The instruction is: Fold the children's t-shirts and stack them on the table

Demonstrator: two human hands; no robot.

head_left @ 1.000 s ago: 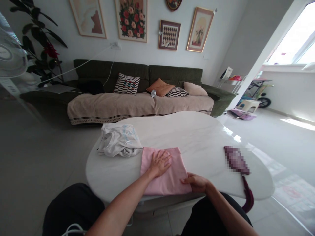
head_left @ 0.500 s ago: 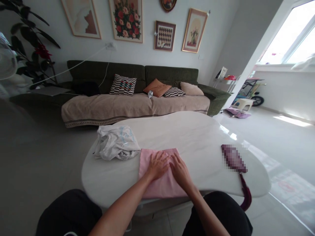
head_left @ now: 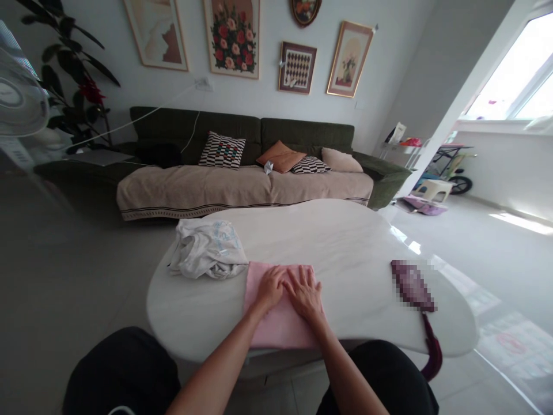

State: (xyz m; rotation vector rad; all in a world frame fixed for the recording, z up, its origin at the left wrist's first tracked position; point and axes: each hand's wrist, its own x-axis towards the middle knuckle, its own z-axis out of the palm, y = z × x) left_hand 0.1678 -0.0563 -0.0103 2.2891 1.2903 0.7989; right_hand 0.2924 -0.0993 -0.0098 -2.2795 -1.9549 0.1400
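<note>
A folded pink cloth point(head_left: 283, 328) lies flat at the front edge of the white table point(head_left: 354, 248). On its upper left part rests my left hand point(head_left: 271, 288), palm down, its fingers together but stretched out. My right hand point(head_left: 305, 293) lies flat on the cloth's right part with the fingers spread, and its thumb side meets the left hand. Neither hand grips anything. Just left of the cloth, nearly touching its corner, sits a crumpled white cloth or bag point(head_left: 209, 251) with blue print.
A blurred-out dark red item point(head_left: 412, 285) with a tassel point(head_left: 433, 351) hangs over the table's right edge. Beyond the table stands a green sofa point(head_left: 224, 129) with cushions. My dark-clothed knees flank the table front. A fan point(head_left: 21, 98) is at far left.
My right hand has moved from the middle of the cloth to its right side, fingers spreading. My left hand has shifted slightly left. The view has tilted a little.
</note>
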